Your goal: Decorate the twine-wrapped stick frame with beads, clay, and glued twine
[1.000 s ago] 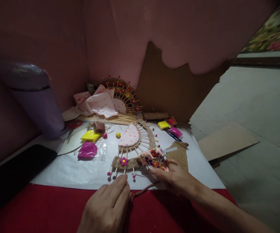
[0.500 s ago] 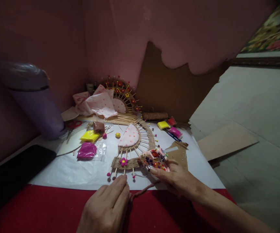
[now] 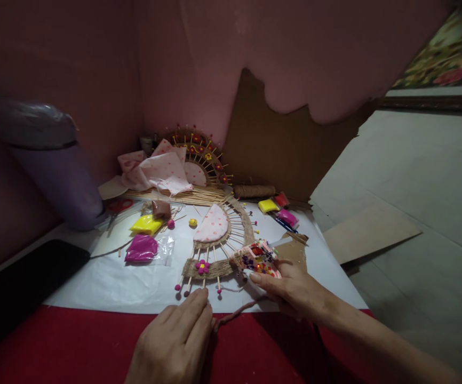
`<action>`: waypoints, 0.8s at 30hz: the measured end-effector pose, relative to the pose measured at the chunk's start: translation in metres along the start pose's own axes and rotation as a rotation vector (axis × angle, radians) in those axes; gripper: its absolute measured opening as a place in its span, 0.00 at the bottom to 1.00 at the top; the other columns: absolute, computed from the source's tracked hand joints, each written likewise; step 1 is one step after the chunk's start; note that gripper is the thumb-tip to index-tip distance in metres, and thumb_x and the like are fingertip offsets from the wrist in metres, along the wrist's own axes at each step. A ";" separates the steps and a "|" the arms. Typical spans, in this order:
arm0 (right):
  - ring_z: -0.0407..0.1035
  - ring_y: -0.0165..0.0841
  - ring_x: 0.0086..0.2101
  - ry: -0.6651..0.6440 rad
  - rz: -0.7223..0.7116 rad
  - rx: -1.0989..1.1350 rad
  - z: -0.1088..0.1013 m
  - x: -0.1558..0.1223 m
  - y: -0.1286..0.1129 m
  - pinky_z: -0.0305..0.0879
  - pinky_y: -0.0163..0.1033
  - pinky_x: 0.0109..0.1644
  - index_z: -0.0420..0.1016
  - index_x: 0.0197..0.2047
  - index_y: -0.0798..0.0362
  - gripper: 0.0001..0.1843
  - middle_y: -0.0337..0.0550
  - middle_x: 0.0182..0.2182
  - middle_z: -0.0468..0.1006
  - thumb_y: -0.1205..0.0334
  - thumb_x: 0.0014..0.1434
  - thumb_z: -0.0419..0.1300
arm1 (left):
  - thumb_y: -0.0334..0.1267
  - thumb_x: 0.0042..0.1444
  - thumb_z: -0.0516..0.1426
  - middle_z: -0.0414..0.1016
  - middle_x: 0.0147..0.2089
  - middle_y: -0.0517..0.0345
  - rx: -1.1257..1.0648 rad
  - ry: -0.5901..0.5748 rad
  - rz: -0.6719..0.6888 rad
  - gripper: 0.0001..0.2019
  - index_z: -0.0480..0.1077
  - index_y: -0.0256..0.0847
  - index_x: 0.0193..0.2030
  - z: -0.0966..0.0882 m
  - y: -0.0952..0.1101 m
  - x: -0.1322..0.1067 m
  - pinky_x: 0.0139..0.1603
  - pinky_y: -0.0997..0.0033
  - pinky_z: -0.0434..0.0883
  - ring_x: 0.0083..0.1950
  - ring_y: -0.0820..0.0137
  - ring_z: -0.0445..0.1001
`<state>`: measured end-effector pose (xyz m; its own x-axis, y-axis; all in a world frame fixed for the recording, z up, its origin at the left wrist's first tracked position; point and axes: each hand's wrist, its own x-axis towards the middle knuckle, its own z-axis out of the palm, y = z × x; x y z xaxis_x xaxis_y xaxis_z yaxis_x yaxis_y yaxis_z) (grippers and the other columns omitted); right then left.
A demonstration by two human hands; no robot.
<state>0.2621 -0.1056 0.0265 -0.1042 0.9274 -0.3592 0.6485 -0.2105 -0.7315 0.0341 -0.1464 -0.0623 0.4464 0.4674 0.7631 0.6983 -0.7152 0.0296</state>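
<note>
Beaded packet (image 3: 257,260) in right hand (image 3: 291,290) — barely shifted, same grip.

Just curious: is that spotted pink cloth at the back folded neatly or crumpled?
Crumpled: the spotted pink cloth lies in loose, uneven folds beside the decorated stick wheel.

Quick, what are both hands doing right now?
Left hand: open, flat on the red cloth, holding nothing.
Right hand: closed on a colourful packet.
</note>
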 end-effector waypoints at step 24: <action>0.56 0.26 0.20 -0.019 -0.082 -0.049 0.003 0.003 -0.007 0.56 0.32 0.24 0.72 0.32 0.55 0.18 0.35 0.19 0.63 0.47 0.54 0.58 | 0.25 0.56 0.51 0.77 0.45 0.39 0.009 -0.006 0.010 0.12 0.74 0.32 0.41 -0.001 0.000 0.001 0.35 0.64 0.75 0.42 0.59 0.77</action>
<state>0.2550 -0.1026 0.0289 -0.1724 0.9348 -0.3107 0.6731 -0.1185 -0.7300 0.0338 -0.1470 -0.0607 0.4569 0.4634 0.7593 0.6989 -0.7151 0.0158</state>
